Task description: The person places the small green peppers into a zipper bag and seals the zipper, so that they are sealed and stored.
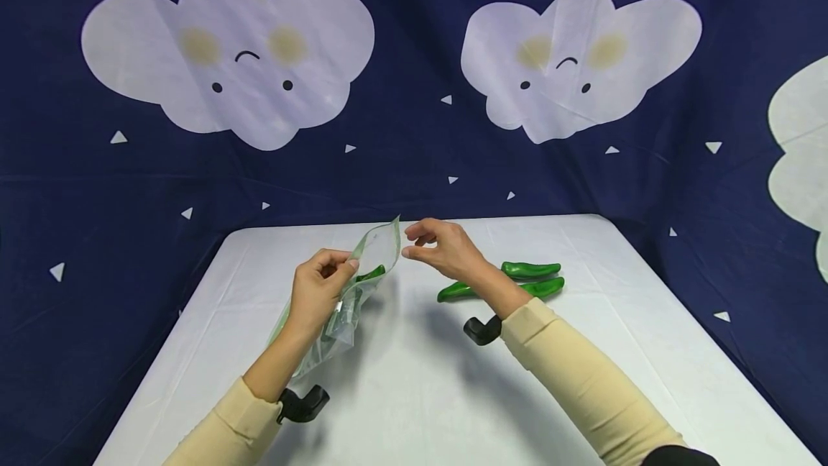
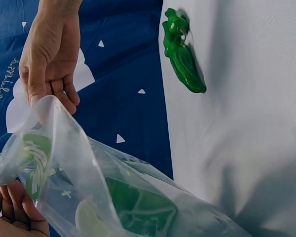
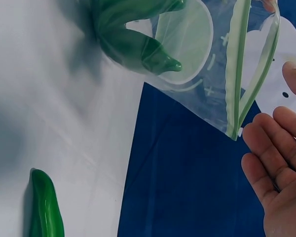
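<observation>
My left hand (image 1: 318,285) pinches the rim of a clear zip bag (image 1: 382,239) with green edging, thumb in front. The bag hangs slanted over the table, its mouth parted towards the right. Green peppers (image 3: 133,47) show through its plastic, and one pepper tip (image 1: 371,274) is near the mouth. Just right of the mouth is my right hand (image 1: 449,247), holding nothing, its fingers loosely bent and thumb apart. In the right wrist view, the palm of the right hand (image 3: 283,170) faces up beside the green zip strip (image 3: 235,69).
Loose green peppers (image 1: 532,270) lie on the white-covered table (image 1: 414,394) at right, partly hidden behind the right forearm. A dark blue cloth (image 1: 414,164) printed with clouds hangs beyond the table's far edge. Black wrist mounts (image 1: 481,331) stick out below each forearm.
</observation>
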Demonstrator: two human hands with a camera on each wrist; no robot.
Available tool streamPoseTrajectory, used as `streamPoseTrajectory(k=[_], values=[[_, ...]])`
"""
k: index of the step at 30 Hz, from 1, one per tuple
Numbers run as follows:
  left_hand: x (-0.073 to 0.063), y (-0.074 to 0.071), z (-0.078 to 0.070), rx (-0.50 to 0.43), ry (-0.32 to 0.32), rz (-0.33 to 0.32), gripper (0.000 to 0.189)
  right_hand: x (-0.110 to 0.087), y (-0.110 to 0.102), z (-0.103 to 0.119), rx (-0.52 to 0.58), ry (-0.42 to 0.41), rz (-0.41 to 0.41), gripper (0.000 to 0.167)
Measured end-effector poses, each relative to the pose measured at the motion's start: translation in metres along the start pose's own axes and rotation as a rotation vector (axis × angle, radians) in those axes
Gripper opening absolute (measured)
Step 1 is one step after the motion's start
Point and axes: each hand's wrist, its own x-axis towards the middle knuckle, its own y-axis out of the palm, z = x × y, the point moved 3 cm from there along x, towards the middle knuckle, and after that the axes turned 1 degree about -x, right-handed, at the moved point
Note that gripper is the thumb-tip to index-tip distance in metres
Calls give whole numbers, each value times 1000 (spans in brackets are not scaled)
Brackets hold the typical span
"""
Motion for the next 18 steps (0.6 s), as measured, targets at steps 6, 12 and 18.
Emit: streamPoseTrajectory(k=[6, 12, 18], values=[[0, 0, -1, -2, -7, -2, 11, -4, -4, -5, 12, 18, -2, 33], [-1, 0, -2, -7, -4, -7, 10, -9, -7, -9, 37, 30, -17, 33], [-1, 0, -3, 0, -4, -6, 10, -13, -11, -16, 70, 33, -13, 34]])
